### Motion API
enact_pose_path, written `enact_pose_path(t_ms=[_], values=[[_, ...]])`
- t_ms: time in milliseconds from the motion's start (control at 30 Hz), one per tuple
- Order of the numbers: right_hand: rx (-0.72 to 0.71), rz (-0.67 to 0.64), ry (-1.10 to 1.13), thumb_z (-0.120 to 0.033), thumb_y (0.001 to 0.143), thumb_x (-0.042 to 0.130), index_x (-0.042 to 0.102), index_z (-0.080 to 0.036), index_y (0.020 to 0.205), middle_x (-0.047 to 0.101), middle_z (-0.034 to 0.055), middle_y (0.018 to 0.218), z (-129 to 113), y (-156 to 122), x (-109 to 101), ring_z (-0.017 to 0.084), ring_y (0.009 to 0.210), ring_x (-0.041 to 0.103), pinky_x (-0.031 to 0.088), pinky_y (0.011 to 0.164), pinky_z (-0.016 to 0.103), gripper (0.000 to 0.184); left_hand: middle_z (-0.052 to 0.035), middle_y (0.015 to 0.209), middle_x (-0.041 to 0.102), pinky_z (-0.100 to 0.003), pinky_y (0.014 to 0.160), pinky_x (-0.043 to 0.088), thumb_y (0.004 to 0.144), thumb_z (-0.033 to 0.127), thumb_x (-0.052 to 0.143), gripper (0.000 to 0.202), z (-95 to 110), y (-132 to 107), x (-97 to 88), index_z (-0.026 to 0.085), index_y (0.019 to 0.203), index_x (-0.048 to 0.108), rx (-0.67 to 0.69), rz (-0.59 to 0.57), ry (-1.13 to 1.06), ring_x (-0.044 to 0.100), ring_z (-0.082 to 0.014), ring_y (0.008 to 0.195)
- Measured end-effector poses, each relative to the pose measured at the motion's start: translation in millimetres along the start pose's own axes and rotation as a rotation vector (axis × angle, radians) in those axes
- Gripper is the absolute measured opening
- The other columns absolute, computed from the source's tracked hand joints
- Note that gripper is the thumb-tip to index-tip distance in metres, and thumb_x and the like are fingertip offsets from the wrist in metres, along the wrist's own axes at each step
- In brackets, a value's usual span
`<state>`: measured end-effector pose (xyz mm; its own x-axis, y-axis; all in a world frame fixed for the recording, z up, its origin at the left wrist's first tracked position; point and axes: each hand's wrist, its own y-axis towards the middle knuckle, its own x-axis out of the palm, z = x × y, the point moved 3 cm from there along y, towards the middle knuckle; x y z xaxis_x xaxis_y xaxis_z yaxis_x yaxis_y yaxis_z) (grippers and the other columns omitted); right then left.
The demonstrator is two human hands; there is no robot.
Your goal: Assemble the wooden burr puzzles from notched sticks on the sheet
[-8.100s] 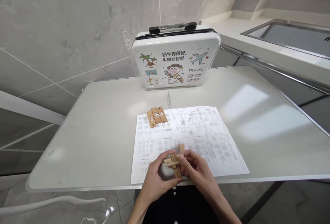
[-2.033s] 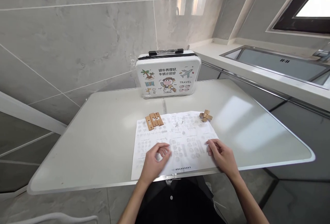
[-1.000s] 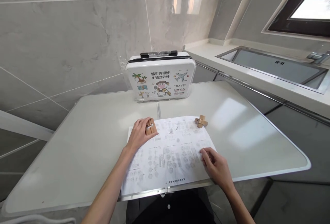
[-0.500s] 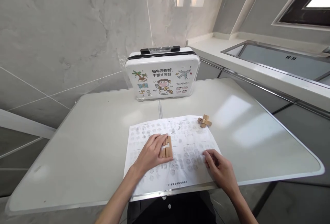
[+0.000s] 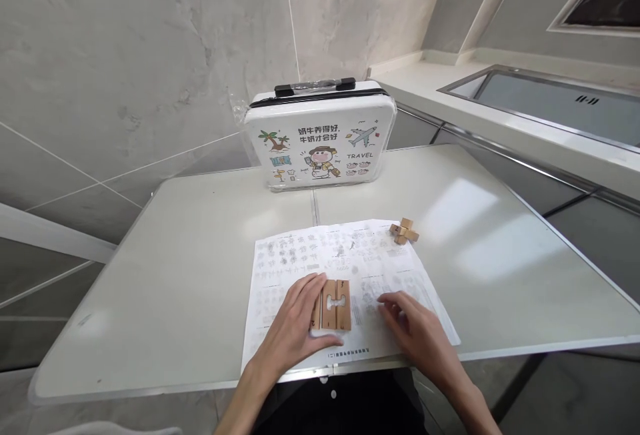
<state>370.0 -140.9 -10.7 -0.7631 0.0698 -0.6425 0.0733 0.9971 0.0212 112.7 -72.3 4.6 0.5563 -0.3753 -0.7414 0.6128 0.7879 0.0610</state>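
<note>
Flat notched wooden puzzle pieces lie side by side on a printed instruction sheet, with an odd-shaped gap in their middle. My left hand rests at their left side, its fingers against the upper left edge. Its thumb is spread away below the lower edge, with a strip of white between. Over the right part of the sheet, my right hand is loosely curled, thumb and forefinger slightly apart, and nothing shows in it. An assembled wooden burr puzzle sits at the sheet's upper right corner.
A small white cartoon suitcase in clear plastic stands at the back of the pale folding table. Behind it is a grey tiled wall. A counter with a sink runs along the right.
The wooden pieces have shifted right and nearer me, and more of them shows. My left thumb has come away from their lower edge. My right hand has moved left, closer to them.
</note>
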Motion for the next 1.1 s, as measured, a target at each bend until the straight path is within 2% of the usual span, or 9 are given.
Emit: enact_pose_path(t_ms=[100,200,367,467,567,700,833,933,1100], values=[[-0.151,-0.114,-0.026,-0.035,0.107,0.053,0.063,-0.027,0.124,0.07,0.0047,0.1,-17.5,-1.5,16.3,0.02,0.076,0.071,0.056,0.067,0.032,0.021,-0.0101,0.168,0.042,-0.065,0.12,0.044,0.084,0.057,0.083,0.102,-4.0,-12.9,-6.5,0.043,0.167,0.025,-0.093,-0.002,-0.021,0.038,-0.0418,0.155],[-0.249,-0.17,-0.109,-0.031,0.104,0.058,0.055,-0.029,0.141,0.068,0.0067,0.113,-28.2,-2.3,31.7,0.021,0.079,0.072,0.056,0.062,0.031,0.037,-0.0084,0.168,0.043,-0.063,0.122,0.043,0.091,0.052,0.078,0.092,-7.1,-22.0,-11.5,0.044,0.167,0.027,-0.121,-0.014,-0.03,0.038,-0.0394,0.156],[-0.301,-0.176,-0.217,-0.027,0.1,0.064,0.052,-0.025,0.144,0.066,0.0091,0.118,-34.0,2.9,41.5,0.02,0.073,0.071,0.053,0.056,0.031,0.045,-0.0081,0.164,0.048,-0.063,0.123,0.041,0.089,0.047,0.081,0.083,-15.7,-34.4,-15.5,0.043,0.162,0.041,-0.208,0.055,-0.18,0.042,-0.0398,0.153],[-0.298,-0.208,-0.23,-0.025,0.1,0.064,0.058,-0.024,0.134,0.064,0.0088,0.117,-35.1,6.6,41.5,0.021,0.073,0.07,0.054,0.057,0.032,0.035,-0.0107,0.164,0.049,-0.062,0.127,0.035,0.086,0.051,0.083,0.081,-18.9,-43.1,-15.1,0.038,0.158,0.048,-0.35,0.172,-0.457,0.04,-0.0408,0.155],[-0.276,-0.196,-0.196,-0.026,0.102,0.059,0.061,-0.023,0.128,0.064,0.008,0.113,-37.0,6.2,37.6,0.02,0.07,0.067,0.052,0.058,0.033,0.026,-0.0147,0.162,0.051,-0.06,0.131,0.026,0.09,0.067,0.072,0.082,-10.7,-49.0,-12.2,0.03,0.158,0.048,-0.402,0.321,-0.87,0.041,-0.0397,0.155],[-0.231,-0.264,0.136,-0.032,0.103,0.061,0.06,-0.027,0.133,0.061,0.0043,0.101,-50.0,-3.8,24.2,0.017,0.07,0.06,0.053,0.064,0.031,0.03,-0.0215,0.158,0.056,-0.062,0.132,0.025,0.094,0.078,0.055,0.086,8.4,-50.7,-0.8,0.016,0.155,0.054,-0.451,0.443,-1.312,0.048,-0.042,0.15],[-0.246,-0.457,0.512,-0.037,0.098,0.072,0.066,-0.029,0.13,0.057,0.0025,0.097,-75.4,-17.2,11.1,0.015,0.073,0.057,0.052,0.068,0.029,0.034,-0.02,0.157,0.057,-0.062,0.132,0.025,0.095,0.081,0.048,0.085,21.2,-49.4,14.0,0.017,0.15,0.06,-0.466,0.384,-1.49,0.046,-0.041,0.151],[-0.255,-0.559,0.592,-0.043,0.093,0.078,0.069,-0.029,0.128,0.055,0.0014,0.095,-87.1,-21.3,9.5,0.015,0.072,0.054,0.047,0.066,0.029,0.039,-0.0193,0.154,0.06,-0.064,0.13,0.026,0.091,0.083,0.052,0.084,25.7,-50.1,19.5,0.019,0.142,0.067,-0.457,0.31,-1.488,0.049,-0.0438,0.148],[-0.272,-0.632,0.557,-0.042,0.094,0.077,0.069,-0.026,0.128,0.054,0.0015,0.096,-88.3,-20.7,12.3,0.015,0.073,0.053,0.046,0.066,0.028,0.039,-0.0189,0.151,0.062,-0.063,0.129,0.028,0.091,0.082,0.053,0.081,31.0,-52.1,17.3,0.018,0.138,0.071,-0.411,0.238,-1.492,0.054,-0.0442,0.143]])
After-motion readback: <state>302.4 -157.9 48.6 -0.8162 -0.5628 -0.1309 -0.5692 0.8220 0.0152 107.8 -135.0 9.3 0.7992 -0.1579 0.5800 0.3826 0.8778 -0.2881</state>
